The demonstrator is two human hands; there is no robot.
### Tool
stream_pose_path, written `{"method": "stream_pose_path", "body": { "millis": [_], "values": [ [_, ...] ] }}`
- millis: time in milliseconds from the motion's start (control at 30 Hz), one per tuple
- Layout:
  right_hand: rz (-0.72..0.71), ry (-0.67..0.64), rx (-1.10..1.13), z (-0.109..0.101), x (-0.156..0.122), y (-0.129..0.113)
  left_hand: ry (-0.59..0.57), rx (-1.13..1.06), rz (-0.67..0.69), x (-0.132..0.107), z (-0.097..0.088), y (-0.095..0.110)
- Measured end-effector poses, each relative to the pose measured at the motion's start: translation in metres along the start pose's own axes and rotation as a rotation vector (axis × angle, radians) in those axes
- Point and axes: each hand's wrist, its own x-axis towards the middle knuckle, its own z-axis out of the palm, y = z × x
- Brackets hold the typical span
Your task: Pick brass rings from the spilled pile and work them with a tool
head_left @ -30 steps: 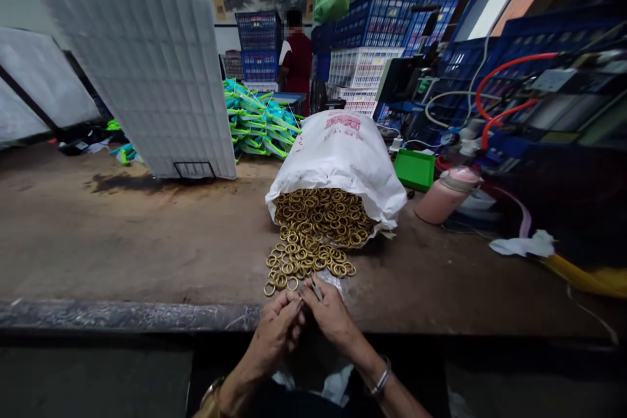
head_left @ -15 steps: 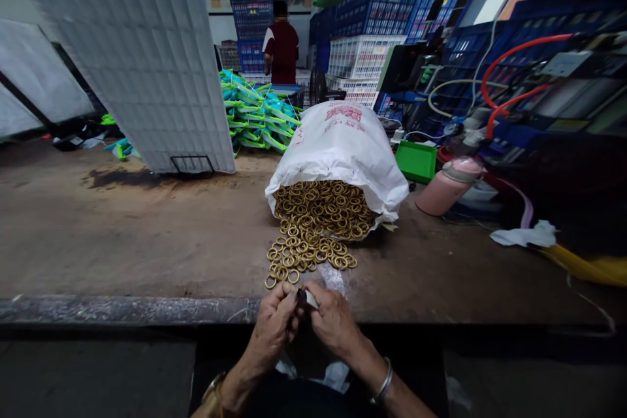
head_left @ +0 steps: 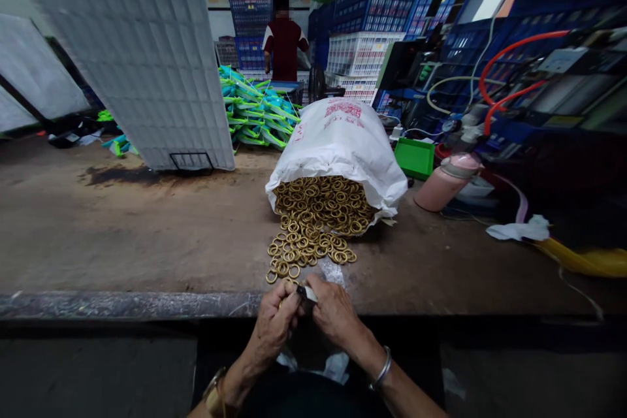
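Observation:
Just off the near edge of the table, both of my hands meet with closed fingers. Between the fingers of my left hand (head_left: 275, 315) shows a bit of gold that looks like a brass-coloured ring, mostly hidden. My right hand (head_left: 334, 315) pinches a small white-and-black piece (head_left: 310, 294); its dark end touches the left fingertips, and its exact kind is unclear. Beyond the hands, loose brass-coloured rings (head_left: 304, 248) spill onto the table from a white woven sack (head_left: 337, 144) lying on its side with its mouth towards me.
A tall white ribbed panel (head_left: 142, 65) stands at left on the brown table (head_left: 147, 235). Behind the sack lie green and blue items (head_left: 259, 114). At right are a green tray (head_left: 414, 158), a pink bottle (head_left: 445, 183) and red hoses (head_left: 509, 65). A person (head_left: 284, 46) stands at the back near crates.
The view has shifted very slightly. My hands stay together, and the white-and-black piece shows a bit more between them. The person at the back has moved an arm outward.

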Motion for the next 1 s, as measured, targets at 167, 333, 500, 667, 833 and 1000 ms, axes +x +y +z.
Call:
{"method": "stream_pose_path", "body": {
  "millis": [167, 333, 500, 667, 833, 1000],
  "values": [
    [0.159, 0.068, -0.175, 0.005, 0.013, 0.018, -0.142, -0.095, -0.089, -0.010, 0.002, 0.000],
    [0.137, 0.244, -0.140, 0.006, 0.028, 0.029, -0.131, -0.303, -0.197, -0.009, 0.000, -0.009],
    [0.143, 0.245, -0.212, 0.006, 0.046, 0.030, -0.089, -0.412, -0.209, -0.005, -0.006, -0.007],
    [0.155, 0.178, -0.299, 0.003, 0.053, 0.029, -0.105, -0.545, -0.273, -0.005, -0.010, -0.002],
    [0.124, 0.190, -0.321, 0.002, 0.052, 0.031, -0.057, -0.714, -0.366, 0.001, -0.014, -0.010],
    [0.086, 0.238, -0.219, 0.003, 0.053, 0.036, -0.069, -0.729, -0.336, 0.005, -0.015, -0.010]
  ]
}}
